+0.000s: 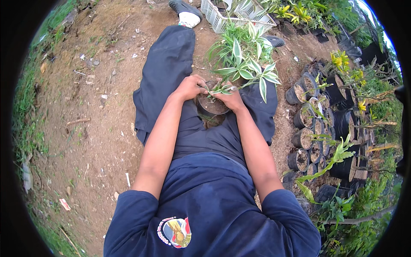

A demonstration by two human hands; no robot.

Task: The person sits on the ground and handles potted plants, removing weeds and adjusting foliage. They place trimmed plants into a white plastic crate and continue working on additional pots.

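Between my thighs sits a dark round plant pot (212,107) filled with brown soil. My left hand (191,88) is at the pot's far left rim, its fingers bent and pressed together over the soil; what they pinch is too small to make out. On the right side of the pot, my right hand (230,99) is closed around a plant stem, with a small leafy shoot (221,90) beside its fingers. A plant with white-edged green leaves (247,68) spreads just beyond that hand and partly hides my right leg.
A white plastic crate (216,19) holding plants stands ahead by my feet. To the right are several black pots (302,115) of soil, with leafy plants (338,156) among them. Bare brown ground (96,128) with scattered litter and twigs lies left.
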